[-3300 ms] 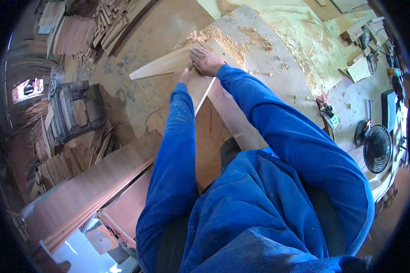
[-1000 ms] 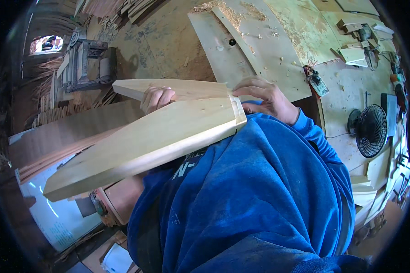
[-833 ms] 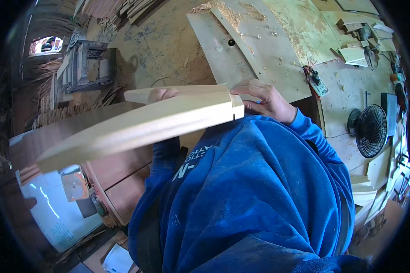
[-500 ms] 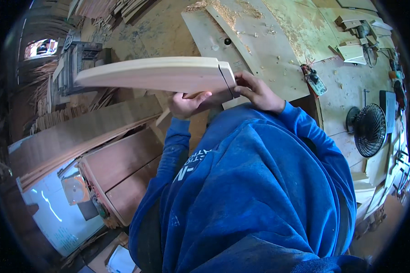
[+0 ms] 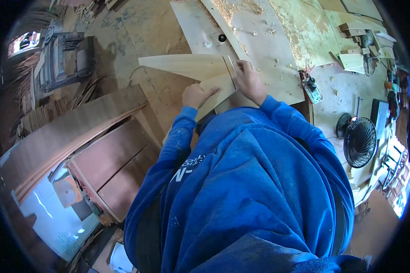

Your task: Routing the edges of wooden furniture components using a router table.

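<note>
In front of my body is a pale, angled wooden piece [image 5: 191,65], with one long tapering arm reaching to the left and another part running down under my left hand. A thin dark line crosses it near its right end, setting off a narrow strip. My left hand [image 5: 197,95] is closed on the lower part, thumb lying along the top face. At the right end, my right hand [image 5: 250,83] has its fingers curled against the narrow strip; they are slightly blurred.
A workbench [image 5: 278,82] strewn with shavings lies beyond and to the right. On it are a power strip [image 5: 311,88] and a black fan [image 5: 360,142]. At left stand a brown wooden cabinet [image 5: 114,159], long boards [image 5: 73,132] and a grey machine [image 5: 64,61].
The wooden piece has tipped, so its broad face and lower part now show. Its left tip has swung right. My right hand has shifted slightly along the end strip.
</note>
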Available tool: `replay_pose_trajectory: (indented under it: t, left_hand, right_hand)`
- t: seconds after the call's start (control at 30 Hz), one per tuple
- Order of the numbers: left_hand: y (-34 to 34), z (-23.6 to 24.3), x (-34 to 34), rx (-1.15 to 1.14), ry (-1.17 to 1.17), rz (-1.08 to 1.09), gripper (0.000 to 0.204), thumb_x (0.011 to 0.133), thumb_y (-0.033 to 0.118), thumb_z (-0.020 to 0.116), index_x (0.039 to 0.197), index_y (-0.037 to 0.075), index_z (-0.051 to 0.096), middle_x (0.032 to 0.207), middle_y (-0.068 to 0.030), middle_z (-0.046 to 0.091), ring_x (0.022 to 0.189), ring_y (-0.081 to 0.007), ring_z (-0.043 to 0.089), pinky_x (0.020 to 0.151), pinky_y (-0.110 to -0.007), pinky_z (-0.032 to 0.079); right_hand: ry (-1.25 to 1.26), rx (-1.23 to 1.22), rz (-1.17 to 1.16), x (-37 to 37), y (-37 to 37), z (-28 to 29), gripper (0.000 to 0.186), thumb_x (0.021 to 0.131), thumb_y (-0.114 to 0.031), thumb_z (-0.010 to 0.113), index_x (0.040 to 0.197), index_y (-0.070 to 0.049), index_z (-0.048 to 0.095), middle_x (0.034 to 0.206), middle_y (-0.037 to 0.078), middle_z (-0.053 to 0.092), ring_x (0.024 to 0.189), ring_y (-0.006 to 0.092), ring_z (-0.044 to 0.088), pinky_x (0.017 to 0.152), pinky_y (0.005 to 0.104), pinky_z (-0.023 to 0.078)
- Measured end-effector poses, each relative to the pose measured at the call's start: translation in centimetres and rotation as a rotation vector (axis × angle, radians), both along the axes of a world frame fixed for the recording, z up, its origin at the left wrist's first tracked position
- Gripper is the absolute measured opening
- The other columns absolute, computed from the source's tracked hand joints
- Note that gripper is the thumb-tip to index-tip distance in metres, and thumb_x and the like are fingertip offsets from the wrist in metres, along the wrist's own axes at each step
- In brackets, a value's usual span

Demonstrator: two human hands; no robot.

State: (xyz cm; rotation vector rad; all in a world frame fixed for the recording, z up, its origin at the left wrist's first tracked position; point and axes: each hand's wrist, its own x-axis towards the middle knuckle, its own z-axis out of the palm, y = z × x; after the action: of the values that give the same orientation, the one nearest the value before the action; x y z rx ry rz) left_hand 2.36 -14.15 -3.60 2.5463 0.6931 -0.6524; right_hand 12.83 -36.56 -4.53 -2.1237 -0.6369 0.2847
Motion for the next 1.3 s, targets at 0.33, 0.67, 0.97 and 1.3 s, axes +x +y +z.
replay_pose_trajectory:
  t: [0.33,0.67,0.97,1.3]
  left_hand:
    - [-1.1,-0.1,3.1,-0.006,0.133,0.026,0.086,0.073,0.074,0.071,0.11,-0.004,0.072,0.108,-0.0282,0.073,0.104,-0.0425,0.071,0.09,-0.052,0.057]
    - [0.7,-4.2,3.6,-0.393,-0.276,0.377,0.074,0.084,0.038,0.08,0.134,-0.009,0.054,0.128,-0.0297,0.066,0.117,-0.0406,0.066,0.101,-0.046,0.052]
    - [0.9,-5.0,8.7,-0.615,-0.607,0.806,0.053,0.087,0.014,0.084,0.132,-0.005,0.063,0.132,-0.0126,0.068,0.117,-0.0225,0.065,0.102,-0.035,0.049]
    - [1.1,-4.9,10.7,-0.633,-0.653,0.893,0.055,0.083,0.011,0.087,0.129,-0.008,0.063,0.129,-0.017,0.069,0.113,-0.0254,0.067,0.102,-0.038,0.051]
  right_hand:
    - [-0.253,-0.052,0.348,0.6,4.3,-3.2,0.046,0.099,-0.011,0.053,0.142,0.004,0.049,0.154,0.023,0.045,0.148,0.039,0.038,0.123,0.0481,0.033]
    - [-0.386,-0.246,0.32,2.4,6.5,-3.2,0.05,0.107,-0.025,0.046,0.147,0.005,0.047,0.158,0.021,0.044,0.149,0.0328,0.04,0.125,0.0456,0.03]
    - [-0.426,-0.2,0.259,4.3,8.0,-4.2,0.049,0.107,-0.025,0.05,0.148,0.003,0.048,0.156,0.02,0.048,0.147,0.0341,0.043,0.123,0.0451,0.032]
    - [-0.453,-0.185,0.216,5.6,8.7,-4.4,0.047,0.104,-0.022,0.054,0.144,0.002,0.053,0.153,0.019,0.052,0.144,0.0324,0.047,0.123,0.0449,0.035]
